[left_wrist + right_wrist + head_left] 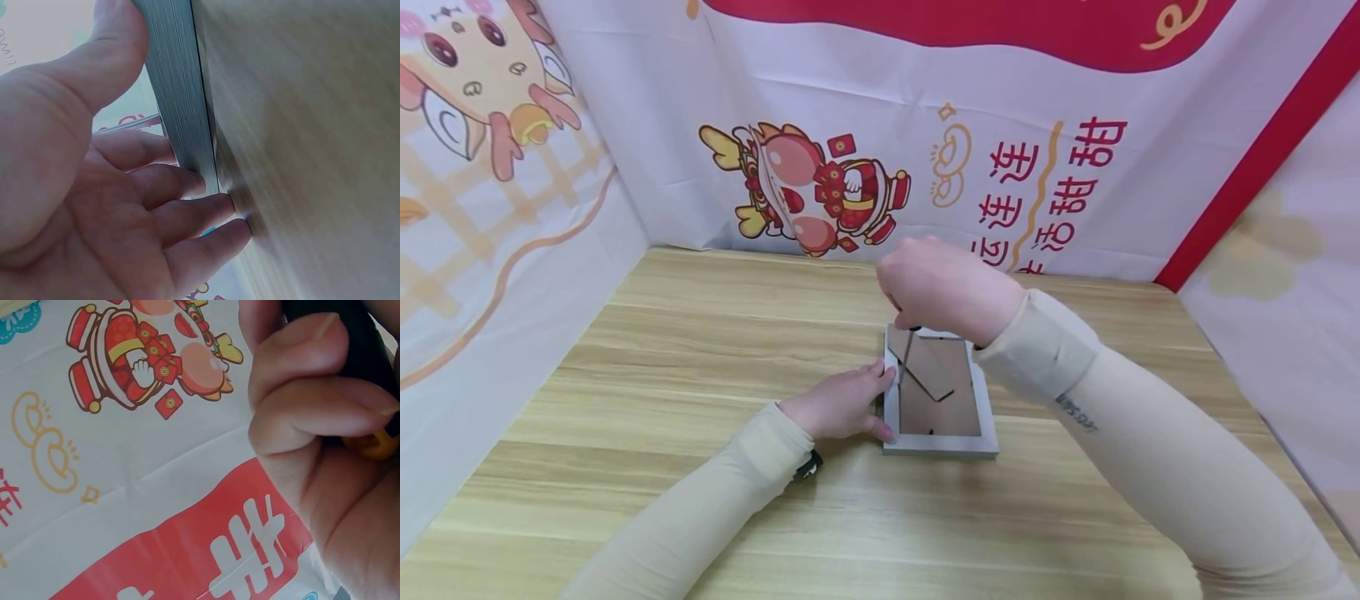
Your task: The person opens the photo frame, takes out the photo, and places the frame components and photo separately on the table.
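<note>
A grey photo frame (942, 445) lies on the wooden table with its brown back panel (955, 415) facing up. A flat stand leg (929, 364) slants over the panel. My left hand (842, 402) rests at the frame's left side, thumb near the close corner and fingertips along the edge. In the left wrist view, its loosely bent fingers reach the frame's side (181, 94). Above the far left part of the frame, my right hand (943, 287) grips a screwdriver (908, 348), shaft pointing down. The right wrist view shows curled fingers around its dark handle (356, 347) with a yellow end.
The wooden table (647, 400) extends to both sides of the frame. Behind it hangs a white and red printed cloth (850, 83) with cartoon figures. More printed cloth (497, 208) walls the left side. A dark wrist strap piece (808, 465) shows under the left wrist.
</note>
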A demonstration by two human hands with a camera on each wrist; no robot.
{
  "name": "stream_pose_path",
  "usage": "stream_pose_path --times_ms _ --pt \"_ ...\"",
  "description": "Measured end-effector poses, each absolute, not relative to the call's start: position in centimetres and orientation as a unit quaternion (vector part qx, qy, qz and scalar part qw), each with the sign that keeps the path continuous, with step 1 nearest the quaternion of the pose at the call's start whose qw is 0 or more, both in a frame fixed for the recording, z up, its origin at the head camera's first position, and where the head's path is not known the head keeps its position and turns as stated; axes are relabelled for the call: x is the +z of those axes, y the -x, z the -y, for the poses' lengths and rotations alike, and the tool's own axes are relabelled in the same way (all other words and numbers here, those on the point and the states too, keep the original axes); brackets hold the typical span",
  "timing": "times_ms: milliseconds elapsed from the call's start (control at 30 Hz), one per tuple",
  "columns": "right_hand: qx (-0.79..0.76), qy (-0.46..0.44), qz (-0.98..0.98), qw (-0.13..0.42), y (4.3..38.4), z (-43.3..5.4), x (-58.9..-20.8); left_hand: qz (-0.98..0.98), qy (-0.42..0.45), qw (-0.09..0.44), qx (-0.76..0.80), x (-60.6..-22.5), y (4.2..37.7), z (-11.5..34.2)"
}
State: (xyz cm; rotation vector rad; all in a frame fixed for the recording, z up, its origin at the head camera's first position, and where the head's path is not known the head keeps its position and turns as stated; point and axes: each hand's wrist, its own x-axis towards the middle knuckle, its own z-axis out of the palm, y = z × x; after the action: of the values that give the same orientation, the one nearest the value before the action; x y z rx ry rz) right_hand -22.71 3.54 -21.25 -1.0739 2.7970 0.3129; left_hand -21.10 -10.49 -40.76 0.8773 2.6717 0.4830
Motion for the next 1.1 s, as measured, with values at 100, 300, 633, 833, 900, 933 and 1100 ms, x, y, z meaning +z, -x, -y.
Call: stream_pose_path --times_ms 100,300,633,833,900,933,1100 --pt "0.112 0.352 -0.927 0.062 22.6 -3.1 -21.3 -0.927 -0.301 0.147 0.168 -40.7 21.1 10.5" --pt "0.115 0.350 -0.928 0.061 22.5 -2.5 -21.4 -0.927 -0.294 0.156 0.171 -40.7 21.1 10.5" --pt "0.128 0.353 -0.924 0.066 22.6 -2.2 -21.4 -0.926 -0.297 0.154 0.175 -40.7 21.1 10.5" --pt "0.075 0.334 -0.933 0.107 23.8 -3.9 -21.1 -0.925 -0.300 0.152 0.177 -40.5 21.0 10.4" --pt "0.046 0.331 -0.935 0.118 24.6 -5.0 -21.1 -0.926 -0.302 0.150 0.172 -40.4 21.0 10.4" --pt "0.031 0.328 -0.936 0.123 24.9 -5.6 -21.1 -0.927 -0.301 0.150 0.168 -40.5 21.0 10.4" --pt "-0.002 0.323 -0.938 0.127 26.4 -7.7 -21.5 -0.931 -0.290 0.150 0.162 -40.6 20.9 10.4"
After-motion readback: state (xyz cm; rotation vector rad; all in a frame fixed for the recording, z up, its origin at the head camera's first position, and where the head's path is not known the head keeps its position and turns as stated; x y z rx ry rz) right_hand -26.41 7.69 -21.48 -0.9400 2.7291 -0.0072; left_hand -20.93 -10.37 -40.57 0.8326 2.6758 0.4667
